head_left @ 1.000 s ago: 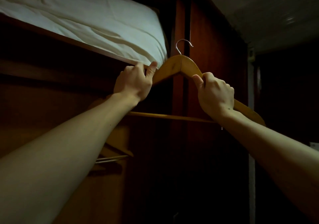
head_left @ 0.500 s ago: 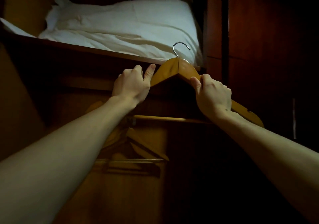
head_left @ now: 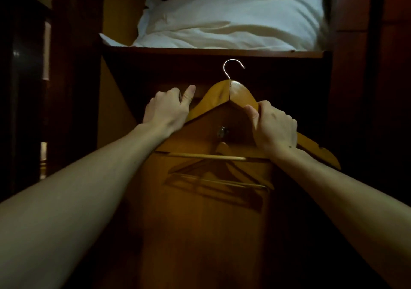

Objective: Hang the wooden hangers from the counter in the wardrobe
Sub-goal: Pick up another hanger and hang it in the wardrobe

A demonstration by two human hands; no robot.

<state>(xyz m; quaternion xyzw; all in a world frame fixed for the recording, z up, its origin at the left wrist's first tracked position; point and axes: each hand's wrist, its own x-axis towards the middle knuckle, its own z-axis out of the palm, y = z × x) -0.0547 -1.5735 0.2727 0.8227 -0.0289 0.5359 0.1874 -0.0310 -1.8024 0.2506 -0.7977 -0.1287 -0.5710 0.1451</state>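
hanger [head_left: 231, 95] hook up, long axis l-r, l hand [head_left: 166, 109] & r hand [head_left: 275, 128] fingers curled round it.

A bedroom, seen from inside a dark reddish-brown wooden wardrobe [head_left: 352, 92]. Crumpled white bedding [head_left: 222, 21] fills its top shelf [head_left: 200, 53] at 12 o'clock; light wooden hangers [head_left: 224, 177] hang at 6 o'clock.

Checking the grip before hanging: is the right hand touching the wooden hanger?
Touching. In the head view the right hand grips the wooden hanger, fingers curled over its sloping arm.
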